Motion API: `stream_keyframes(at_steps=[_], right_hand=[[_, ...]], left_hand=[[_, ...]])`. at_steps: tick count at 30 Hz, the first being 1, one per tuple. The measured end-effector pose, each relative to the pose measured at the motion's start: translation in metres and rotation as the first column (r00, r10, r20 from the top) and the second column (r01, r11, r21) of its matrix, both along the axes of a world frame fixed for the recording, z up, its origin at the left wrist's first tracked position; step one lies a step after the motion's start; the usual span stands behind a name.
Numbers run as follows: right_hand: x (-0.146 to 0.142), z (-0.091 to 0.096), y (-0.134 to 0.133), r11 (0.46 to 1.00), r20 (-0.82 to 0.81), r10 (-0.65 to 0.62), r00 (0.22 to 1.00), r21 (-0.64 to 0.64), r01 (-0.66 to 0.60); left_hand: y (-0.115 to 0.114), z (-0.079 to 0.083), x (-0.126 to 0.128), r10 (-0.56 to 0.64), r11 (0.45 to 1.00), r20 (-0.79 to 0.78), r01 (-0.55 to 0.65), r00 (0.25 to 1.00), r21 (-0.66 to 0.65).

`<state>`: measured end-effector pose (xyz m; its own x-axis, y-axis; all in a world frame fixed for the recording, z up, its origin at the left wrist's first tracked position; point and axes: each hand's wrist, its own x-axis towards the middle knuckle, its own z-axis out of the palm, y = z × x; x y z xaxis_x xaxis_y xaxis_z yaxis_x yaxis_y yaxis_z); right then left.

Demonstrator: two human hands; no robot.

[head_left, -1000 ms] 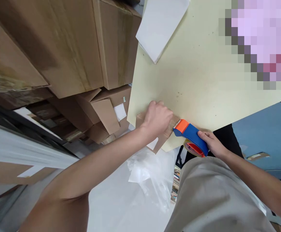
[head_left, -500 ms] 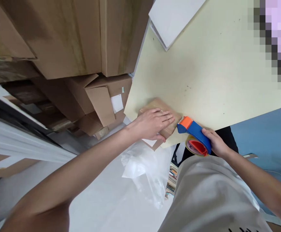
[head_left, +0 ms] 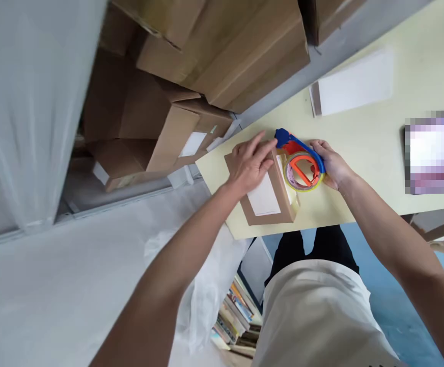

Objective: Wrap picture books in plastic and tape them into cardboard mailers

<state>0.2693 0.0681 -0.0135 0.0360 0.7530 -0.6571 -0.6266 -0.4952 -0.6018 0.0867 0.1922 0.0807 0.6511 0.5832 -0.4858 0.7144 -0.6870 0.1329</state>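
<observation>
A small cardboard box (head_left: 284, 205) with a white label (head_left: 264, 196) lies near the table's corner. My left hand (head_left: 250, 164) rests on it, fingers spread along its upper edge. In my right hand (head_left: 329, 162) is a blue and orange tape dispenser (head_left: 304, 144), gripped by its blue handle, with a roll of yellowish tape (head_left: 289, 178) on it. The dispenser's head is at the box's far right edge, close to my left fingertips. Whether tape is sticking to the box there I cannot tell.
The pale yellow table (head_left: 363, 153) carries a white flat carton (head_left: 355, 84) and a pixelated purple-white object (head_left: 432, 153). Large cardboard boxes (head_left: 222, 56) are stacked beyond the left side. Below are clear plastic wrap (head_left: 199, 306) and several books (head_left: 233, 316).
The view has turned. The box sits differently, its label side now showing more. My right hand has brought the dispenser up from the table's edge to the box, and my left fingers have spread.
</observation>
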Motion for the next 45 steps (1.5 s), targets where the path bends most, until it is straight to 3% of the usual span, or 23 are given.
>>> stream_keyframes(at_steps=[3,7,12,15,20,22,25,28,32,34,37,40,42,45], right_hand=[[0.009,0.013,0.000,0.996,0.122,0.062,0.991,0.052,-0.069],[0.012,0.028,-0.012,0.966,0.274,0.222,0.936,0.069,-0.249],[0.014,0.029,-0.033,0.932,0.458,0.304,0.835,0.039,-0.361],[0.013,0.032,-0.074,0.911,0.468,0.355,0.810,0.022,-0.412],[-0.009,0.041,-0.181,0.853,0.382,0.485,0.786,-0.008,-0.522],[-0.025,0.040,-0.210,0.872,0.378,0.459,0.804,-0.019,-0.488],[-0.049,0.036,-0.223,0.917,0.382,0.370,0.847,-0.007,-0.398],[-0.057,0.033,-0.209,0.944,0.355,0.317,0.879,-0.026,-0.330],[-0.036,0.035,-0.160,0.968,0.354,0.250,0.901,-0.059,-0.245],[-0.018,0.036,-0.123,0.972,0.316,0.232,0.920,-0.037,-0.232],[0.005,0.040,-0.063,0.962,0.212,0.265,0.941,0.002,-0.272],[0.020,0.045,-0.023,0.919,0.264,0.381,0.886,-0.001,-0.395],[0.025,0.046,-0.012,0.888,0.334,0.440,0.834,-0.027,-0.458],[0.026,0.041,-0.022,0.881,0.375,0.450,0.810,-0.036,-0.473]], left_hand=[[-0.014,-0.006,0.002,0.010,0.999,0.036,-0.011,0.999,0.036],[-0.017,-0.005,0.003,0.021,0.999,0.052,-0.023,0.998,0.042],[-0.018,-0.002,0.005,0.044,0.997,0.098,-0.049,0.994,0.056],[-0.021,-0.002,0.005,0.045,0.996,0.110,-0.053,0.993,0.072],[-0.023,-0.003,0.007,0.059,0.994,0.114,-0.069,0.992,0.089],[-0.022,-0.004,0.009,0.091,0.990,0.114,-0.102,0.989,0.095],[-0.020,-0.007,0.010,0.153,0.980,0.128,-0.168,0.980,0.110],[-0.020,-0.012,0.000,0.283,0.942,0.147,-0.303,0.948,0.141],[-0.034,-0.014,-0.035,0.600,0.766,0.141,-0.617,0.787,0.180],[-0.048,-0.011,-0.052,0.652,0.725,0.120,-0.662,0.749,0.190],[-0.064,-0.003,-0.057,0.543,0.814,0.059,-0.543,0.837,0.205],[-0.065,0.003,-0.041,0.342,0.924,0.071,-0.349,0.937,0.156],[-0.060,0.004,-0.029,0.302,0.941,0.109,-0.314,0.947,0.126],[-0.056,0.002,-0.020,0.340,0.927,0.126,-0.355,0.932,0.120]])
